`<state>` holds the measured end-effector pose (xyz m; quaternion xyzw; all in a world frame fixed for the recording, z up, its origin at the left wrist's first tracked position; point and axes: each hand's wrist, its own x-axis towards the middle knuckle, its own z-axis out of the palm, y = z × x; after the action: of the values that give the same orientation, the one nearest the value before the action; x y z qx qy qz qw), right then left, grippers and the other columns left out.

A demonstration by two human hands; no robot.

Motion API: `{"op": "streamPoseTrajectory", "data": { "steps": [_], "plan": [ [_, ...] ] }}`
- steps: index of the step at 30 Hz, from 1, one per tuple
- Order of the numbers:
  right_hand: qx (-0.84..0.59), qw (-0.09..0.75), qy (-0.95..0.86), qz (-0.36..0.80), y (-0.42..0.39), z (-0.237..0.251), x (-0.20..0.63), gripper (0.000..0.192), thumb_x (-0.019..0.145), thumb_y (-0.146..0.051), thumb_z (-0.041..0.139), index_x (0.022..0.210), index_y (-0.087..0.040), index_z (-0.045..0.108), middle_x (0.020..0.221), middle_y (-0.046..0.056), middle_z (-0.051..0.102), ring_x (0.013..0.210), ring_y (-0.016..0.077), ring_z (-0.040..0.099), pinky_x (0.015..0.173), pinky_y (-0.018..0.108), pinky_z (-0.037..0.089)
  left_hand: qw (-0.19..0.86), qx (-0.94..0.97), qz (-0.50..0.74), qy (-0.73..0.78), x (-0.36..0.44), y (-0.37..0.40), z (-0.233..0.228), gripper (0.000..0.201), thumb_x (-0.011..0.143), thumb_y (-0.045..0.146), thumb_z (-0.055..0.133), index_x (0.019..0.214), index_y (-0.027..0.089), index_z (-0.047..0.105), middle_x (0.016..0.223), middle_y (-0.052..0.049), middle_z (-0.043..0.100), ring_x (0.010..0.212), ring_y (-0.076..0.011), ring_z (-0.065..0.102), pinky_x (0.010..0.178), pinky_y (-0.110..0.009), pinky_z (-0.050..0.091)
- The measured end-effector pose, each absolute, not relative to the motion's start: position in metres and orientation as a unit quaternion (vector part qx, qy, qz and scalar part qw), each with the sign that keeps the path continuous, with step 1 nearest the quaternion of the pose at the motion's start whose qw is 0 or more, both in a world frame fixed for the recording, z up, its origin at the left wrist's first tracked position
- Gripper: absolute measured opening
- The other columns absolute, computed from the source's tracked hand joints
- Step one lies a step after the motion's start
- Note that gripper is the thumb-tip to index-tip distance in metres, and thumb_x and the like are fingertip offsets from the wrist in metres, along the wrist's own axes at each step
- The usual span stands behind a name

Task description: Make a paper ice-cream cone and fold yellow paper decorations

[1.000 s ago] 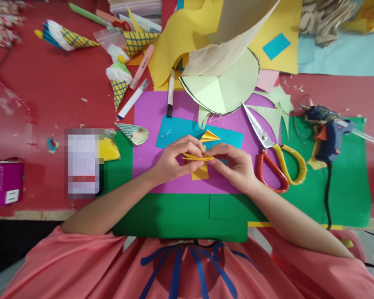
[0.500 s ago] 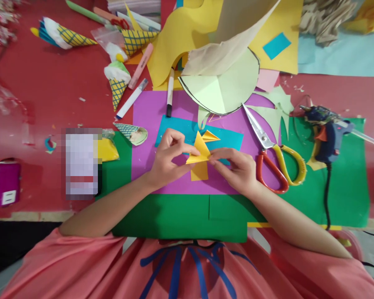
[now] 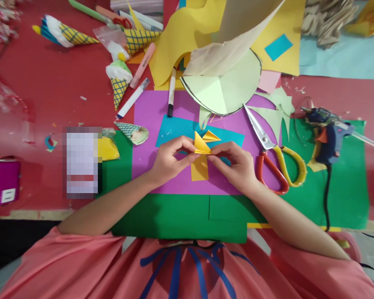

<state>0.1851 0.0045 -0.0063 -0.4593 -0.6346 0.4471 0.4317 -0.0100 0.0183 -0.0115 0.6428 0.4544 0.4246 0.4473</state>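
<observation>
Nearest the camera a pink top (image 3: pixel 187 270) with blue ribbon is seen, and both bare forearms are stretched out over a green sheet (image 3: pixel 180 216). Beyond it a purple sheet (image 3: pixel 149 120) is laid, with a teal piece (image 3: pixel 174 128) on top.

Above the purple sheet a small folded yellow paper (image 3: pixel 201 145) is pinched between both hands. The left hand (image 3: pixel 168 160) is closed on its left end with thumb and fingertips; the right hand (image 3: pixel 237 164) is closed on its right end in the same way. Half a second ago the left fingers were lifted and a broad triangular flap was stood up between the hands — now the flap is folded smaller and the left fingers are brought back down onto it. A second ago the paper was held flat as a thin strip. Just below the fold a yellow square (image 3: pixel 200 169) is left lying on the purple sheet, and a second yellow fold (image 3: pixel 211 136) is seen just beyond the hands, on the teal piece.

To the right, scissors (image 3: pixel 268 145) with red and yellow handles are laid, and further right a glue gun (image 3: pixel 326 133) — both unmoved. Further off a pale green semicircle (image 3: pixel 227 89), a black marker (image 3: pixel 171 93) and paper cones (image 3: pixel 118 83) are spread on the red table (image 3: pixel 43 91).
</observation>
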Motion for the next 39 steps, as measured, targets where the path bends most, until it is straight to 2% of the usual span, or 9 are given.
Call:
{"op": "streamPoseTrajectory", "data": {
  "steps": [9, 12, 16, 18, 20, 23, 26, 31, 39],
  "plan": [
    [-0.432, 0.447, -0.62, 0.479, 0.007, -0.006, 0.186, 0.014, 0.083, -0.018, 0.067, 0.08, -0.022, 0.054, 0.076, -0.001, 0.061, 0.069, 0.0113, 0.06, 0.063, 0.026, 0.052, 0.465, 0.638, 0.421, 0.446, -0.01, 0.016, -0.014, 0.017, 0.081, 0.031, 0.07, 0.079, 0.02, 0.057, 0.084, -0.001, 0.068, 0.077, -0.0112, 0.066, 0.069, -0.022, 0.055],
    [-0.413, 0.439, -0.605, 0.52, 0.006, -0.007, 0.184, 0.022, 0.083, -0.015, 0.066, 0.096, -0.024, 0.049, 0.076, -0.004, 0.058, 0.067, 0.0095, 0.06, 0.063, 0.024, 0.052, 0.474, 0.625, 0.429, 0.448, -0.009, 0.015, -0.014, 0.019, 0.081, 0.029, 0.071, 0.082, 0.02, 0.055, 0.081, 0.001, 0.066, 0.073, -0.0097, 0.066, 0.065, -0.019, 0.054],
    [-0.397, 0.391, -0.59, 0.585, 0.004, -0.01, 0.182, 0.053, 0.084, -0.014, 0.064, 0.129, -0.026, 0.038, 0.077, -0.005, 0.062, 0.073, 0.0106, 0.064, 0.071, 0.026, 0.053, 0.448, 0.643, 0.441, 0.438, -0.009, 0.016, -0.014, 0.016, 0.086, 0.023, 0.065, 0.1, 0.02, 0.057, 0.088, 0.0, 0.068, 0.076, -0.0084, 0.066, 0.068, -0.018, 0.055],
    [-0.39, 0.378, -0.576, 0.611, 0.005, -0.01, 0.182, 0.063, 0.083, -0.018, 0.068, 0.136, -0.025, 0.035, 0.08, -0.004, 0.065, 0.077, 0.0118, 0.065, 0.073, 0.027, 0.054, 0.4, 0.682, 0.44, 0.425, -0.009, 0.017, -0.012, 0.014, 0.087, 0.018, 0.062, 0.101, 0.02, 0.06, 0.091, -0.001, 0.07, 0.078, -0.0077, 0.067, 0.07, -0.017, 0.054],
    [-0.388, 0.374, -0.566, 0.624, 0.005, -0.008, 0.183, 0.058, 0.081, -0.024, 0.072, 0.132, -0.023, 0.043, 0.082, -0.002, 0.065, 0.075, 0.0121, 0.065, 0.071, 0.026, 0.054, 0.349, 0.728, 0.431, 0.402, -0.01, 0.017, -0.01, 0.013, 0.087, 0.012, 0.059, 0.098, 0.019, 0.063, 0.089, 0.0, 0.071, 0.077, -0.0071, 0.066, 0.071, -0.016, 0.053],
    [-0.42, 0.377, -0.56, 0.606, 0.006, -0.005, 0.184, 0.029, 0.082, -0.031, 0.071, 0.107, -0.018, 0.062, 0.085, 0.002, 0.067, 0.07, 0.0105, 0.063, 0.064, 0.024, 0.052, 0.312, 0.776, 0.417, 0.355, -0.01, 0.018, -0.007, 0.015, 0.086, 0.009, 0.059, 0.095, 0.019, 0.065, 0.085, 0.0, 0.071, 0.076, -0.0076, 0.065, 0.071, -0.018, 0.053],
    [-0.439, 0.394, -0.544, 0.596, 0.006, -0.002, 0.184, 0.012, 0.084, -0.028, 0.07, 0.088, -0.017, 0.066, 0.083, 0.002, 0.068, 0.069, 0.0095, 0.062, 0.063, 0.023, 0.051, 0.312, 0.777, 0.419, 0.353, -0.01, 0.017, -0.007, 0.015, 0.086, 0.012, 0.06, 0.098, 0.019, 0.064, 0.087, 0.0, 0.072, 0.075, -0.0077, 0.066, 0.069, -0.018, 0.053],
    [-0.434, 0.431, -0.494, 0.618, 0.004, -0.002, 0.182, 0.01, 0.081, -0.024, 0.073, 0.085, -0.018, 0.066, 0.076, 0.0, 0.068, 0.065, 0.0097, 0.064, 0.063, 0.024, 0.054, 0.377, 0.728, 0.4, 0.41, -0.011, 0.017, -0.007, 0.017, 0.088, 0.028, 0.064, 0.102, 0.019, 0.063, 0.089, -0.001, 0.073, 0.074, -0.0087, 0.068, 0.065, -0.017, 0.053],
    [-0.468, 0.42, -0.516, 0.581, 0.005, -0.004, 0.184, 0.019, 0.081, -0.033, 0.073, 0.089, -0.018, 0.065, 0.075, 0.0, 0.067, 0.065, 0.0108, 0.064, 0.062, 0.025, 0.052, 0.392, 0.754, 0.322, 0.416, -0.012, 0.019, -0.004, 0.035, 0.096, 0.037, 0.051, 0.068, 0.017, 0.057, 0.056, 0.004, 0.061, 0.05, -0.0051, 0.056, 0.05, -0.015, 0.041]
  ]
}}
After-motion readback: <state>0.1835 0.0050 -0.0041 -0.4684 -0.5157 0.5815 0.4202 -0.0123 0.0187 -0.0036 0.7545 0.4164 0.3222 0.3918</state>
